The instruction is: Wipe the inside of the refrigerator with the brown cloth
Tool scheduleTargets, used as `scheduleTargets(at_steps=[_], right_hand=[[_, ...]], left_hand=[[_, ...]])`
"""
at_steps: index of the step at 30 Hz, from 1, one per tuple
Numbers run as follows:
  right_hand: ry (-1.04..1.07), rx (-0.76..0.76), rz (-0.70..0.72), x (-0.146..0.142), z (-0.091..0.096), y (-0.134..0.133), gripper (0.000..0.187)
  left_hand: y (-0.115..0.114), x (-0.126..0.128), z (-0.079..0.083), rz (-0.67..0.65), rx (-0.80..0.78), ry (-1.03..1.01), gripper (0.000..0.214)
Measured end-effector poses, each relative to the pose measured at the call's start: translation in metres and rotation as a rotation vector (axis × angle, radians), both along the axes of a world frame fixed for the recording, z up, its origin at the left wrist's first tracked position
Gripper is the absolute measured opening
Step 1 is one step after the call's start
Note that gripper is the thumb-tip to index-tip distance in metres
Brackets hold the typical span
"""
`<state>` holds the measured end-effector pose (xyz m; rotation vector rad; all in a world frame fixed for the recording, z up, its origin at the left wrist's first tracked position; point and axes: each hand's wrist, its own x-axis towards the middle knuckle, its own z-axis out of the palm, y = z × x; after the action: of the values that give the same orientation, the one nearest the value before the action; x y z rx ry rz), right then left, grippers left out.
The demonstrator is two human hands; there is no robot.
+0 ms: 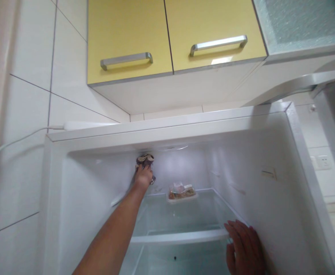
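Observation:
My left hand (144, 176) reaches deep into an open refrigerator (184, 124). Its fingers are closed on a crumpled brown-and-grey cloth (145, 159), which is pressed up against the back left of the inner wall, near the ceiling. Part of the cloth hangs below the hand. At the lower right, my right hand (244, 244) has its fingers stretched out at the right end of the glass shelf's white front edge (181, 237); whether it bears on the shelf or the side wall I cannot tell. No object shows in it.
A clear food tray (181, 193) with brownish contents sits at the back of the glass shelf. Yellow cabinets (127, 34) with metal handles hang above the refrigerator. Its door (332, 114) stands open at the right. A white cable (21, 141) runs along the tiled wall at left.

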<state>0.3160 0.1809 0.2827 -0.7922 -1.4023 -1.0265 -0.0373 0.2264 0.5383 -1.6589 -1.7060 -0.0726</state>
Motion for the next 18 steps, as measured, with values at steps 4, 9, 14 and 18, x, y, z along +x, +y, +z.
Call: scheduleTargets(at_steps=[4,9,14,18], right_hand=[[-0.016,-0.014,0.024,0.000,0.000,-0.002,0.040],[0.011,-0.040,0.044,-0.002,0.000,-0.004,0.041],[0.003,-0.053,0.073,-0.002,0.001,-0.007,0.046],[-0.004,-0.076,0.095,0.000,0.003,-0.010,0.050]], left_hand=[[-0.012,0.014,-0.014,0.069,-0.004,-0.037,0.026],[-0.035,0.036,-0.046,0.123,0.004,-0.105,0.028],[-0.052,0.043,-0.074,0.164,-0.046,-0.185,0.029],[-0.049,0.036,-0.077,0.145,-0.087,-0.209,0.034]])
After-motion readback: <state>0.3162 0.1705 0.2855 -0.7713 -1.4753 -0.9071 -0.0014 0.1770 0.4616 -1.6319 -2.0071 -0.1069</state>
